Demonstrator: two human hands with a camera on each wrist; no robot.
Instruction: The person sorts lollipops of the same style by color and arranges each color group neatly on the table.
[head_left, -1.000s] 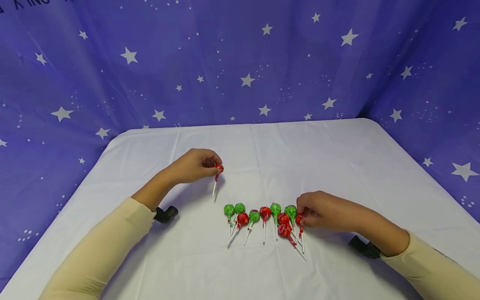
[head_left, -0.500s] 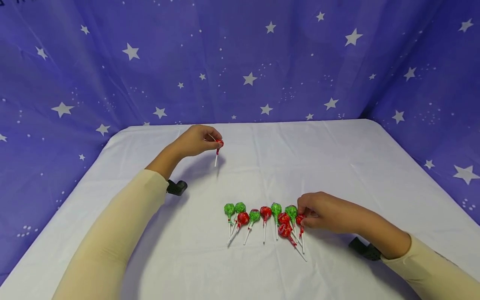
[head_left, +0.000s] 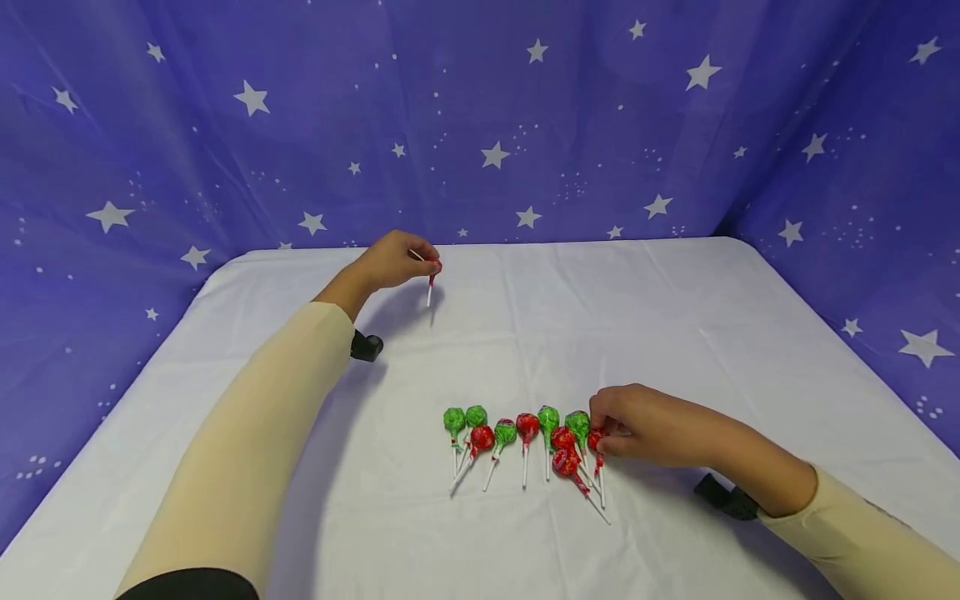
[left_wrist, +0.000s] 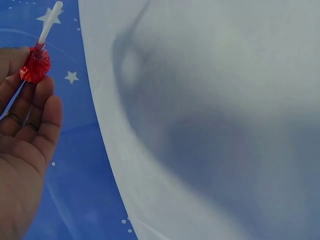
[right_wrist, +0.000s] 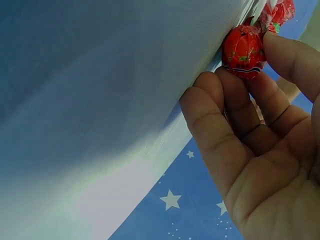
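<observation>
Over the far side of the white-clothed table, the left hand pinches a round red-wrapped lollipop by its head, likely leaving its white stick free. The right hand grips another shiny red lollipop, perhaps steadying it, beside wrapped red-and-green lollipops.

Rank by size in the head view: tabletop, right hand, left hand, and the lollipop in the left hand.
1. White tabletop
2. Right hand
3. Left hand (farther off, so it looks smaller)
4. Red lollipop

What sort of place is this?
Probably a makeshift filming corner: a white-covered table, star-printed purple fabric hung behind and beside it, and two black wrist-worn devices, perhaps cameras.
</observation>
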